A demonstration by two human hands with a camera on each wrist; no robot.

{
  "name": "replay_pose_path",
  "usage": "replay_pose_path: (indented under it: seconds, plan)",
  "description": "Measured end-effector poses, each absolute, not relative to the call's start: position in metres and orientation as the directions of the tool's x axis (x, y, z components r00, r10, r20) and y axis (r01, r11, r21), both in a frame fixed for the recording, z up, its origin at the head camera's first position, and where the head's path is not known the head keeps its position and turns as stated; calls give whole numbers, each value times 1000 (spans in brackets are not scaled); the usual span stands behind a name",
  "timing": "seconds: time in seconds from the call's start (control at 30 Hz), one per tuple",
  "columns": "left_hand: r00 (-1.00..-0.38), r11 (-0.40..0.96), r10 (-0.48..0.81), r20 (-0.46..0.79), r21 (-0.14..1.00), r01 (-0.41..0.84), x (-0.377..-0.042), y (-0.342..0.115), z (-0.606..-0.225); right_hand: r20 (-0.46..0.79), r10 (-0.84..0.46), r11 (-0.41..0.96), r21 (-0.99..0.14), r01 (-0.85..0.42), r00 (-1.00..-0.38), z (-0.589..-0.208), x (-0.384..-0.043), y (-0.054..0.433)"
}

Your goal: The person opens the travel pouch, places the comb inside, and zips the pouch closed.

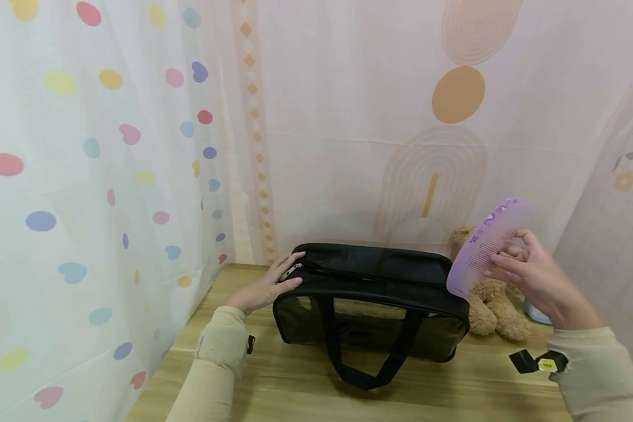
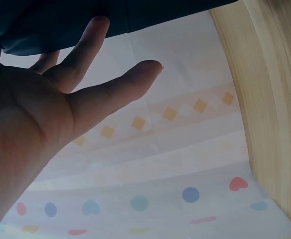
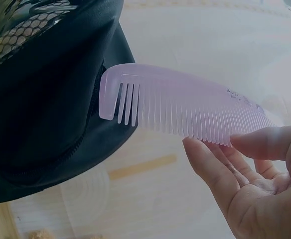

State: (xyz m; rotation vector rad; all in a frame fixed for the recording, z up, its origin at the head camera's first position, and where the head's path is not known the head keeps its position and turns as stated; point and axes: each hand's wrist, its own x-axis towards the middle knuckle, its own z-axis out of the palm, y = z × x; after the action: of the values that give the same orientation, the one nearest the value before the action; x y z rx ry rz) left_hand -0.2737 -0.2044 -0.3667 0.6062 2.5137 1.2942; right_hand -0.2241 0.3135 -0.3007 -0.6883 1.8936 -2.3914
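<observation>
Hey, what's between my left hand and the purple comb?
The zippered top of the black bag stretches between your left hand and the purple comb; the head view shows this.

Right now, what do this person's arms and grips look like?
The left grip and right grip are ungloved. The left sleeve and right sleeve are beige. A black fitting with a yellow label sits at the right one, a smaller black piece at the left.
</observation>
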Motion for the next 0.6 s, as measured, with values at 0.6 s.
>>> replay_pose_path:
  seconds: [0.6]
  plan:
    - [-876,515,482,-32,818,254,-274,-205,-365,371,-291,-159,-928,-337,-882,-305,-234,284]
